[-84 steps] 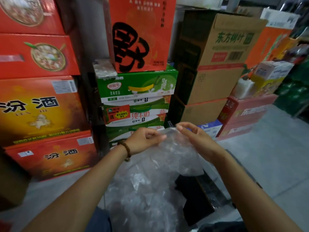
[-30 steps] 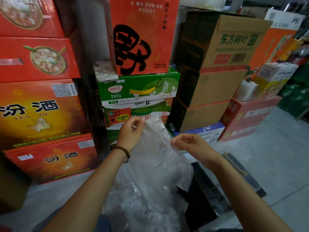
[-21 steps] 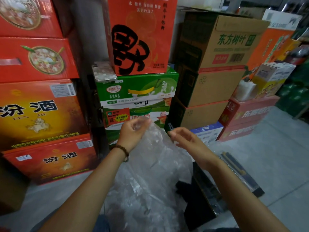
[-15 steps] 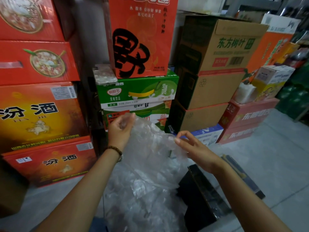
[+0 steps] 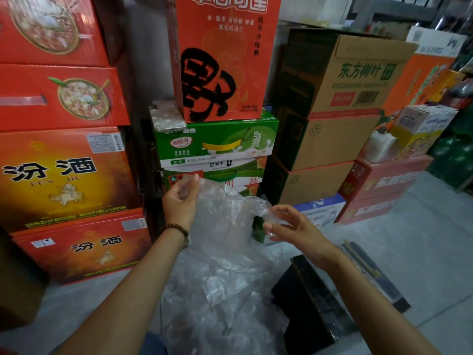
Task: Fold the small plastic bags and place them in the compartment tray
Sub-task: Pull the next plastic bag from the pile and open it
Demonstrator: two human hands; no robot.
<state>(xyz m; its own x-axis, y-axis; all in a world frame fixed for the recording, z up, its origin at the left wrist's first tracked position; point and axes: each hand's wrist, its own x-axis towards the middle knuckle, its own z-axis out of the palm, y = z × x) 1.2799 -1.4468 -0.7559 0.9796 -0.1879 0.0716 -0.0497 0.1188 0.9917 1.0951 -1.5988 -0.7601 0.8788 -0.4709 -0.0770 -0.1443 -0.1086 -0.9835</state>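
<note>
left hand (image 5: 179, 201) grips the top corner of a clear plastic bag (image 5: 225, 219), fingers curled round it. right hand (image 5: 291, 228) appears to pinch the bag's other edge with thumb and forefinger, other fingers spread. bag hangs over a heap of clear bags (image 5: 217, 290); black tray (image 5: 309, 301) just beside the heap, stacked cartons (image 5: 64, 180) behind.

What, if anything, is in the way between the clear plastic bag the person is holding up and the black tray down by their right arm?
Nothing visible. The left hand and right hand pinch the clear crinkled plastic bag in the air. The black compartment tray sits below the right forearm, with only open space between.
</note>
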